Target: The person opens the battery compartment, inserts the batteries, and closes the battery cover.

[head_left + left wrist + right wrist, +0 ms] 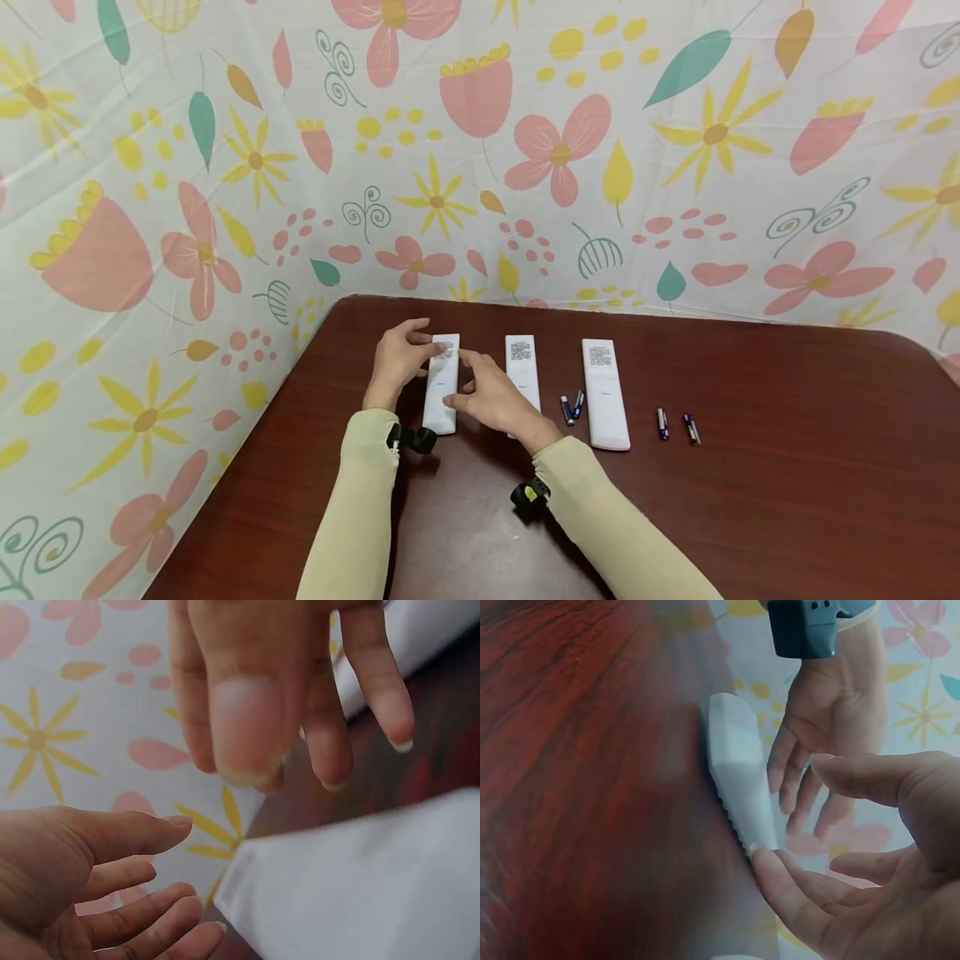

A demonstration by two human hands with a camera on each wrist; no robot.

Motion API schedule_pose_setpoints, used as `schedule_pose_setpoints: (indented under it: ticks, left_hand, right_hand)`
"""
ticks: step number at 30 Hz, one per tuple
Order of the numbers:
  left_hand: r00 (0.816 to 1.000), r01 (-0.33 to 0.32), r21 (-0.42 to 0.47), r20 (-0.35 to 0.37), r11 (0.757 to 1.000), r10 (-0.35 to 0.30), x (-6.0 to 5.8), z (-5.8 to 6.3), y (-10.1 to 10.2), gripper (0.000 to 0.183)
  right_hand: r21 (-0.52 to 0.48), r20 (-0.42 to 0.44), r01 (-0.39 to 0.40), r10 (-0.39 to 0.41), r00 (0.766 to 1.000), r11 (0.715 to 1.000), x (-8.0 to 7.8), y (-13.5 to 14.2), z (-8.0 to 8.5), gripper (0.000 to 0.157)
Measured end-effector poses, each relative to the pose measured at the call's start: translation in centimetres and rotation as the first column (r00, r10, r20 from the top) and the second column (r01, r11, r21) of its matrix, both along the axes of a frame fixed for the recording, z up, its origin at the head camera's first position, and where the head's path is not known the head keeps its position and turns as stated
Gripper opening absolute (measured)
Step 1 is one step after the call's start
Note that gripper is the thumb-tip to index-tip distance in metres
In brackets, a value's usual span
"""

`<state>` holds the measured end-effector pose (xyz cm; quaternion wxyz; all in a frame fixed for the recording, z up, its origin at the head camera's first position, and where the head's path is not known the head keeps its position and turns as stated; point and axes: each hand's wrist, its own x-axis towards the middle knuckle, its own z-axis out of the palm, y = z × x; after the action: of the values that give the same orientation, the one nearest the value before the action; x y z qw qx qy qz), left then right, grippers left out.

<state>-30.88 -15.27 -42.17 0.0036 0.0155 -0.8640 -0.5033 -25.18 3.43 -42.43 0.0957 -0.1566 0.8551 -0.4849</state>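
Note:
A white remote control (441, 404) lies back side up on the table, a printed label at its far end. My left hand (396, 365) is at its left side, the thumb reaching over the label end. From the right comes my right hand (501, 398), its fingers loosely spread and its thumb over the remote's lower half. In the right wrist view, the right index fingertip (765, 866) is right at the remote's (739, 757) far end. Spread fingers of the left hand (112, 877) show beside the remote's (360, 885) labelled end in the left wrist view.
A second white remote (522, 371), partly behind the right hand, and a third remote (606, 400) lie to the right. Two small batteries (567, 410) sit between them; a battery (662, 423) and another battery (692, 429) lie farther right. A patterned cloth (555, 233) hangs behind the table (787, 467).

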Motion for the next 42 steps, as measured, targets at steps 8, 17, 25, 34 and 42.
schedule_pose_setpoints:
  ticks: [8,17,25,34,42]
  left_hand:
    - [0.999,0.035,0.062,0.001,0.997,-0.035,0.5,1.8,1.5,0.058]
    - [0.996,0.079,0.106,0.021,0.991,-0.082,0.5,1.9,3.9,0.061]
    - [0.987,0.151,0.153,0.032,0.977,-0.158,0.5,1.7,5.8,0.065]
    - [0.983,0.158,0.163,0.065,0.974,-0.171,0.2,1.4,7.6,0.064]
    - [0.983,0.142,0.171,0.091,0.975,-0.159,0.0,1.0,9.1,0.062]
  right_hand:
    - [-0.025,0.004,0.054,-0.054,0.999,0.998,0.1,1.1,0.7,0.079]
    - [-0.024,-0.011,0.15,-0.15,0.989,0.988,0.7,3.2,1.6,0.08]
    - [0.041,-0.029,0.251,-0.25,0.968,0.967,1.1,5.3,1.7,0.08]
    - [0.074,0.01,0.303,-0.304,0.952,0.95,0.9,7.4,1.2,0.081]
    - [0.059,0.063,0.317,-0.32,0.945,0.947,0.8,8.4,1.0,0.081]
